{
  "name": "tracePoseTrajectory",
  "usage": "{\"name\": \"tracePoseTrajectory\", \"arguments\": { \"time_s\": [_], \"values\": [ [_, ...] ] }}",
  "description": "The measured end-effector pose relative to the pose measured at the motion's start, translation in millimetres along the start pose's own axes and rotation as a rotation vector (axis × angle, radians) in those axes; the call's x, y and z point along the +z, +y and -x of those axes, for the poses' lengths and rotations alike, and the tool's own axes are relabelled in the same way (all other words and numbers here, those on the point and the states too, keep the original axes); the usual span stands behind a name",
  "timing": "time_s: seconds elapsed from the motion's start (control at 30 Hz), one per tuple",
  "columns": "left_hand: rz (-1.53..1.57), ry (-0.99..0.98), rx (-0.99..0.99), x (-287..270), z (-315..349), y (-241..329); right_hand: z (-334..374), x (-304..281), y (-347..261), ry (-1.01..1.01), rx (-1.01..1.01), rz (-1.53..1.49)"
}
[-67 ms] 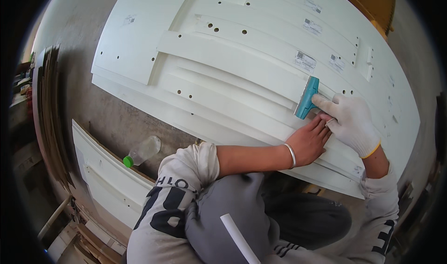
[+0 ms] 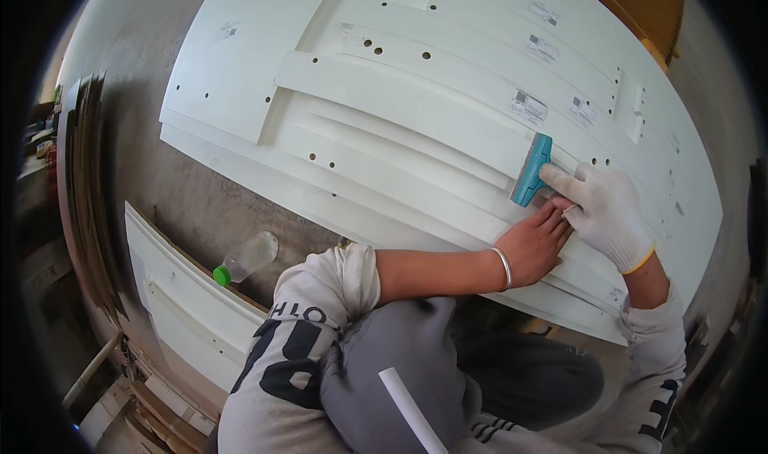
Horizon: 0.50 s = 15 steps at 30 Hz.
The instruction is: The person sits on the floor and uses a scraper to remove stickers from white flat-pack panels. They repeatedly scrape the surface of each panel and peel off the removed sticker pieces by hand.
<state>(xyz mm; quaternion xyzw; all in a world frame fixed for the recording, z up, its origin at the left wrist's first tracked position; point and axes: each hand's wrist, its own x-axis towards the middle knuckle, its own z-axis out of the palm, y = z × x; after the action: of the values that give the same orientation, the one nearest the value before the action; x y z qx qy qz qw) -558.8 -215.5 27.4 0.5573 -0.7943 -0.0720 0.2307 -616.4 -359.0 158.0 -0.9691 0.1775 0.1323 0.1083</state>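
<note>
My right hand [image 2: 604, 214], in a white knitted glove with a yellow cuff edge, grips a teal scraper [image 2: 532, 172]. Its wide blade edge faces left, close over the white panels [image 2: 384, 102]. Bare but for a silver bangle at the wrist, my left hand [image 2: 531, 250] lies over the near panels. Its fingers are stretched toward the gloved hand, and their tips meet the glove just below the scraper's handle. The palm's underside is hidden. Beyond the scraper, printed labels [image 2: 529, 108] are stuck on the panels.
On the floor at left lies a clear bottle [image 2: 252, 256] with a green cap, beside another white panel [image 2: 180, 294]. Thin boards [image 2: 80, 182] lean along the far left. Wood offcuts [image 2: 164, 414] lie at lower left. An orange-brown object [image 2: 640, 6] stands beyond the panels.
The panels and scraper appear very slightly farther right in the view. Both hands keep nearly the same pose.
</note>
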Motion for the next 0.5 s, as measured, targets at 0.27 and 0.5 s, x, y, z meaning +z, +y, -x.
{"name": "tracePoseTrajectory", "arguments": {
  "time_s": [0.27,0.5],
  "values": [
    [0.379,-0.187,-0.103,-6.3,3.0,-4.9,-55.7,-0.3,-50.5,0.008,-0.044,0.028],
    [0.396,0.098,-0.056,21.4,0.9,-1.6,-156.1,-16.7,-125.4,-0.05,-0.082,0.107]
  ]
}}
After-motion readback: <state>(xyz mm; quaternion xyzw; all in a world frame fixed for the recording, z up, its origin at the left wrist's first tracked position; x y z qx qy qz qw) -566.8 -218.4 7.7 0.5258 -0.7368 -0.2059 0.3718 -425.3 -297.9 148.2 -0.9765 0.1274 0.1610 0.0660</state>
